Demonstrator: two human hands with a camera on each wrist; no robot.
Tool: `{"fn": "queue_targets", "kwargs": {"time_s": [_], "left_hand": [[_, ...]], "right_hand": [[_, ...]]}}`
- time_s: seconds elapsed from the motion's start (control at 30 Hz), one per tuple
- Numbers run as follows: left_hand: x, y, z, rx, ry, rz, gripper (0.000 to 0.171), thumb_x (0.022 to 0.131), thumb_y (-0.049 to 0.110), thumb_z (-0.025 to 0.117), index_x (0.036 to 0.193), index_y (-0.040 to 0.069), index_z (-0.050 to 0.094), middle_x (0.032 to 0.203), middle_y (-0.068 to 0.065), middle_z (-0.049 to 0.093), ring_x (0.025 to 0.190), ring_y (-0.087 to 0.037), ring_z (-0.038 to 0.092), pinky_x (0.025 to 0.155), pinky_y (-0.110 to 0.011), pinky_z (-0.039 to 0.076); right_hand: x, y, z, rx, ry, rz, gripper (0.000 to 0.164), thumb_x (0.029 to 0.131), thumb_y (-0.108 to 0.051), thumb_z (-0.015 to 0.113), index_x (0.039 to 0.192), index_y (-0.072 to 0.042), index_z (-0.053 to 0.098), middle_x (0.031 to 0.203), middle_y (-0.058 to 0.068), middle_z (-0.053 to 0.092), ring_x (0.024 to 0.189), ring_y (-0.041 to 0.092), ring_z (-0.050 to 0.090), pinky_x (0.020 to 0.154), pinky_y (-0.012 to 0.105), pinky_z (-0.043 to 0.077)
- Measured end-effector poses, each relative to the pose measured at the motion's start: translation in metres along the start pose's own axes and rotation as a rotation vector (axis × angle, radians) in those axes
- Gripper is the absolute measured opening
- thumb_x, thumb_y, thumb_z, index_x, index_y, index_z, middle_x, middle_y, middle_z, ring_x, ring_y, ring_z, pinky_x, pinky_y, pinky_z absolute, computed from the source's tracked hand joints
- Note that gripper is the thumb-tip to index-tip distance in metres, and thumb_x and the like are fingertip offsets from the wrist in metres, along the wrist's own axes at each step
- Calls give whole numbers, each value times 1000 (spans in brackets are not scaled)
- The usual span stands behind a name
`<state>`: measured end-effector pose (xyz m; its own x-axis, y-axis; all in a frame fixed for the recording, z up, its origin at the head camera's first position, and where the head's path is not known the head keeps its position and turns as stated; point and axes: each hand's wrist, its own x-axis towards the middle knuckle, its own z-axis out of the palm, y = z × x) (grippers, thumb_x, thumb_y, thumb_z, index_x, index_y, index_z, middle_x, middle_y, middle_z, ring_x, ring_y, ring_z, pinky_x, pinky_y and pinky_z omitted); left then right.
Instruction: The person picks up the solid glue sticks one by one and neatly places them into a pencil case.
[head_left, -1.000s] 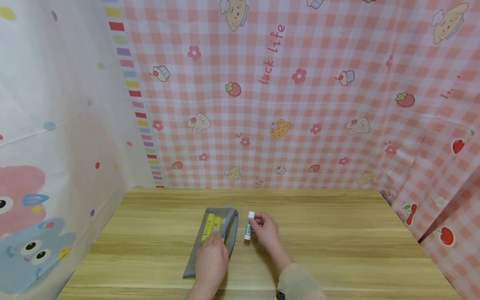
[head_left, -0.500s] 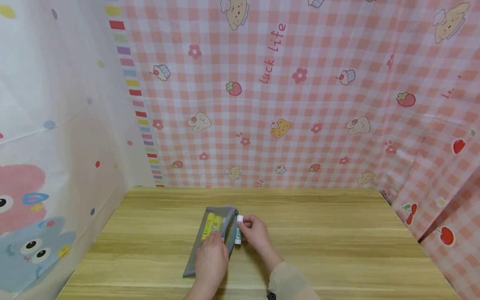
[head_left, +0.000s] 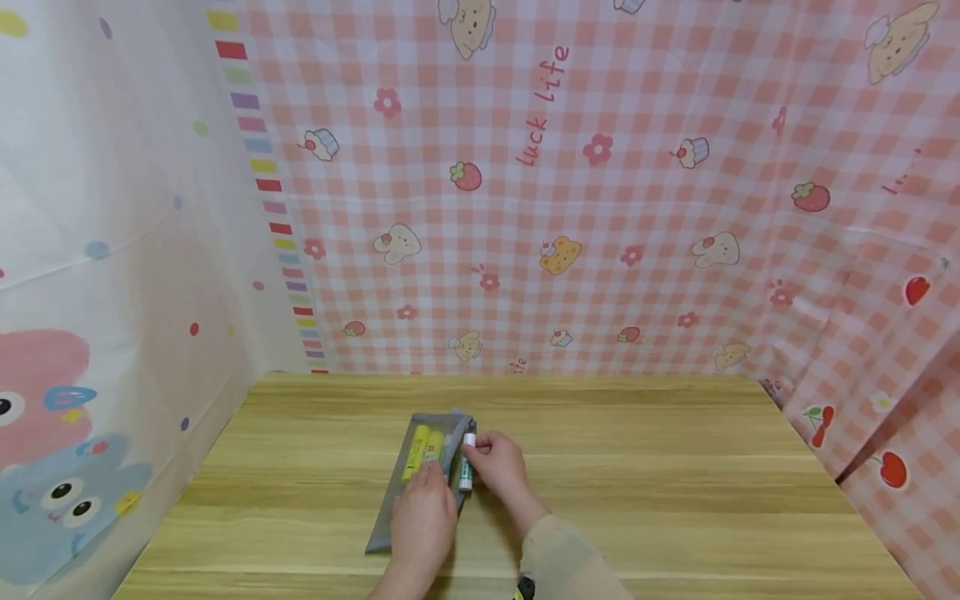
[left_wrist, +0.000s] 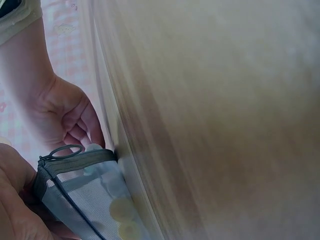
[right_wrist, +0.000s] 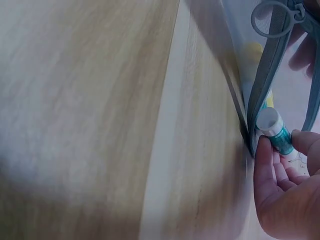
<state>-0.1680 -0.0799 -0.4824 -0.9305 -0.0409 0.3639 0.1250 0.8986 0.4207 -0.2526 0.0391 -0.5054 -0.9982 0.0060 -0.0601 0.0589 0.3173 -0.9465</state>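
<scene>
A grey mesh zip pouch [head_left: 397, 500] lies on the table with its long right side unzipped. Inside are yellow tube-shaped markers [head_left: 416, 450], seen through the mesh. My left hand [head_left: 423, 517] lies over the pouch and grips it by the open side, its fingertips partly hidden. Between thumb and fingers, my right hand [head_left: 498, 462] pinches a white-and-green glue stick [head_left: 467, 467], held lengthwise along the pouch mouth. In the right wrist view the glue stick [right_wrist: 277, 132] sits right at the gap between the two zipper edges [right_wrist: 265, 75].
The wood-grain table [head_left: 675, 483] stretches well to both sides of the pouch. A pink checked cloth [head_left: 525, 208] hangs behind its back edge, and a white patterned cloth [head_left: 112, 250] hangs on the left. A ring zipper pull [right_wrist: 271, 35] dangles by the pouch mouth.
My right hand has carried the glue stick leftward, from beside the pouch to over its open edge. The left hand and the pouch have stayed in place.
</scene>
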Motion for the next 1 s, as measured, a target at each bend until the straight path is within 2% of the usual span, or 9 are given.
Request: {"fn": "queue_targets", "kwargs": {"time_s": [0.13, 0.4, 0.73, 1.0], "left_hand": [[-1, 1, -1, -4, 0, -1, 33, 89, 5, 63, 117, -12, 64, 117, -28, 65, 108, -42, 64, 78, -65, 51], [-2, 3, -1, -9, -12, -20, 34, 89, 6, 62, 119, -11, 63, 120, -29, 64, 112, -42, 62, 81, -66, 50], [-1, 0, 1, 1, -23, -29, 29, 90, 6, 61, 113, -9, 65, 118, -28, 65, 110, -43, 62, 82, -66, 49], [0, 0, 1, 1, -52, -36, 30, 90, 8, 60, 114, -8, 65, 120, -28, 64, 113, -44, 61, 82, -68, 48]], "right_hand": [[0, 0, 2, -23, 12, 9, 20, 90, -14, 72, 96, 3, 64, 79, 5, 67, 63, 13, 63, 54, 29, 57], [-2, -3, 5, 63, -30, 62, 16, 91, 0, 63, 105, 9, 61, 80, 10, 67, 67, 18, 67, 57, 30, 58], [-5, -2, 7, 82, -62, 38, 13, 91, 4, 59, 101, 8, 65, 80, 11, 69, 67, 16, 66, 59, 30, 58], [-9, 2, -1, 107, -59, 13, 17, 91, 3, 61, 105, 10, 65, 84, 14, 69, 71, 20, 68, 61, 32, 59]]}}
